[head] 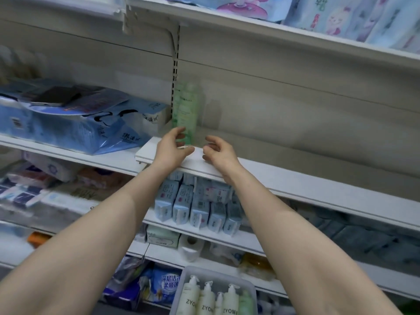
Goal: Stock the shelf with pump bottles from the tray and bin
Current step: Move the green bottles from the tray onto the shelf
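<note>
Green bottle stands just beyond both hands.

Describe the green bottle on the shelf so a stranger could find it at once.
Start at the wide, nearly bare white metal shelf at chest height. At its left end, beside the slotted upright, stands a tall translucent green plastic bottle, just behind the two hands. It is the only bottle on that shelf.

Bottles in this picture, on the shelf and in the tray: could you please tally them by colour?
Green: 3, with 2 on the shelf (front one, rear one) and 1 in the tray at its right end.
White: 4, all in the tray.
Total: 7.
</note>
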The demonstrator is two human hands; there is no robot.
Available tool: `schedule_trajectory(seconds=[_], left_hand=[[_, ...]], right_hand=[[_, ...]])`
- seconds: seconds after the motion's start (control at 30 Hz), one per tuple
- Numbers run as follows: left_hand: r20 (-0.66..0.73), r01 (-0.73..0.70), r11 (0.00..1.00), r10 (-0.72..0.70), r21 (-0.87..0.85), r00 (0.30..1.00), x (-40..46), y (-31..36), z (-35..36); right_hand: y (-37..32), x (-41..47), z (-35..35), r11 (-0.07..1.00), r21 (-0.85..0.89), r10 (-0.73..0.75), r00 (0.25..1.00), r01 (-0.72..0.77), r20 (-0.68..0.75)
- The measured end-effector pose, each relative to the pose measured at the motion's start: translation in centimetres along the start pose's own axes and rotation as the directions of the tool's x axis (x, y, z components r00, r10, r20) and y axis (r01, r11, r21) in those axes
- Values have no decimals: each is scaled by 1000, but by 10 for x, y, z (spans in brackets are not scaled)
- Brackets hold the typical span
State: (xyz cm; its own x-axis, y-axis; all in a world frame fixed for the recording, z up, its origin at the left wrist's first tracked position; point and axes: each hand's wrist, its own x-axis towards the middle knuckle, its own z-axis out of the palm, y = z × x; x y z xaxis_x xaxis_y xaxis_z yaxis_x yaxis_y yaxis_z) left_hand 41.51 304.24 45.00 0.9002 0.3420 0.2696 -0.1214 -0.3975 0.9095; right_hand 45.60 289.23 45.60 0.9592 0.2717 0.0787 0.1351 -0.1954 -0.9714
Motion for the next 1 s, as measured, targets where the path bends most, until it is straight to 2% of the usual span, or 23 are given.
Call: schedule_trajectory(seconds=[0.33, 0.47, 0.67, 1.0], left_hand=[[36, -62, 983, 69, -173, 997, -103, 26, 52], [97, -48, 986, 64, -161, 993, -142, 6, 81], [272, 144, 987, -119, -75, 955, -194, -49, 128], [459, 441, 892, -434, 98, 776, -275, -141, 197]], right_hand=[[33, -92, -62, 992, 106, -58, 995, 67, -82], [68, -130, -87, 992, 126, -10, 996, 22, -91], [156, -172, -99, 965, 118, 242, 969, -234, -55], [294, -230, -115, 842, 121, 536, 841, -526, -75]])
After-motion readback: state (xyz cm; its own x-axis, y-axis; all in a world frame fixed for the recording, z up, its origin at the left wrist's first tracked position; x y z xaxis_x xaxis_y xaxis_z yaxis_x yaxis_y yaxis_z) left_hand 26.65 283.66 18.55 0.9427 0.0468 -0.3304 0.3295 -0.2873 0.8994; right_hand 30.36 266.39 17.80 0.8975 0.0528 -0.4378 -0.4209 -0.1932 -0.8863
